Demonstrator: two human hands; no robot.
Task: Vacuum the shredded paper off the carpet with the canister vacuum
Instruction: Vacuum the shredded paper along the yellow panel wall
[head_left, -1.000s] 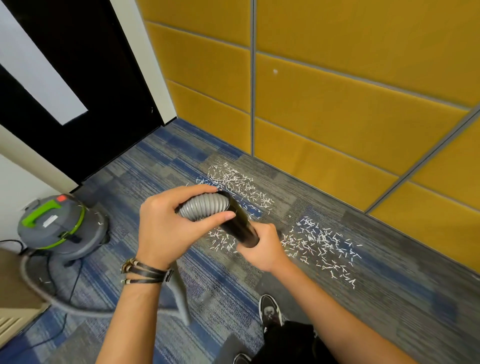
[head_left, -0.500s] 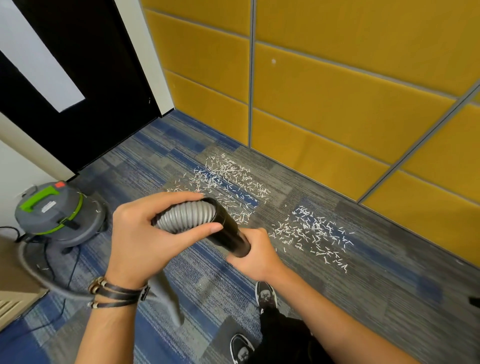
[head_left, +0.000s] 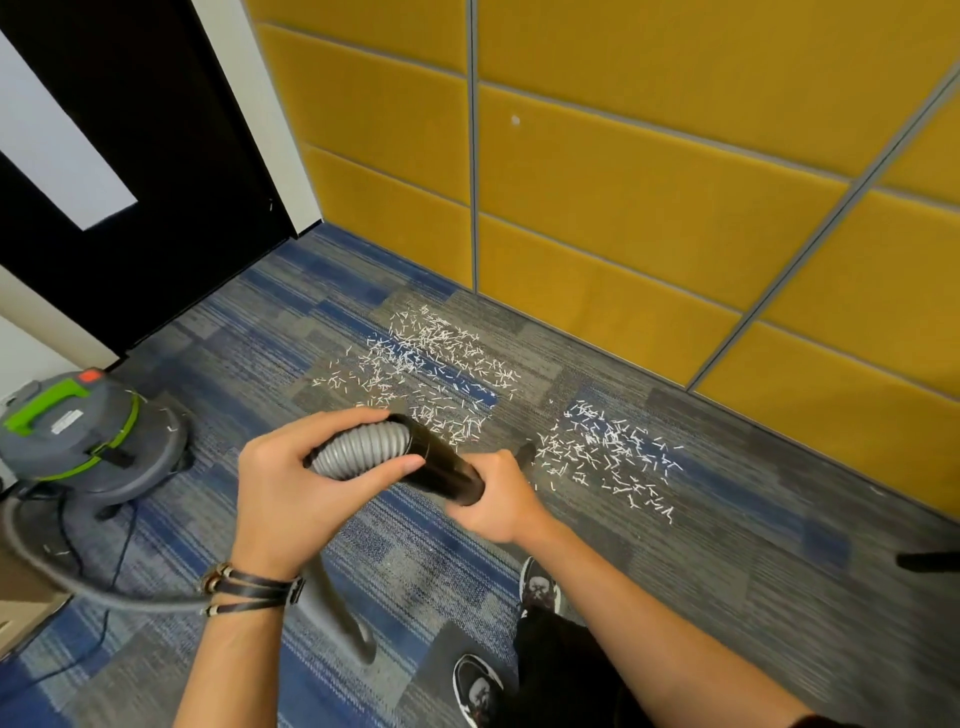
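My left hand (head_left: 291, 488) grips the ribbed grey hose (head_left: 361, 451) where it meets the black tube (head_left: 441, 467). My right hand (head_left: 496, 499) holds the lower end of that black tube; its nozzle tip (head_left: 527, 453) pokes out beyond the fingers, just left of a patch of white shredded paper (head_left: 608, 452). A larger patch of shredded paper (head_left: 426, 369) lies farther off on the blue-grey carpet (head_left: 727, 519). The grey and green canister vacuum (head_left: 78, 431) stands at the left, its hose looping along the floor.
Yellow padded wall panels (head_left: 649, 208) run close behind the paper. A black door (head_left: 130, 182) is at the left rear. A black power cord (head_left: 119, 551) trails by the canister. My shoes (head_left: 537, 587) are below my hands. A dark object (head_left: 930, 561) enters at the right edge.
Both hands have stayed on the hose and tube, with the tube end now nearer the right paper patch. The view has tilted down, showing more carpet and my shoes.
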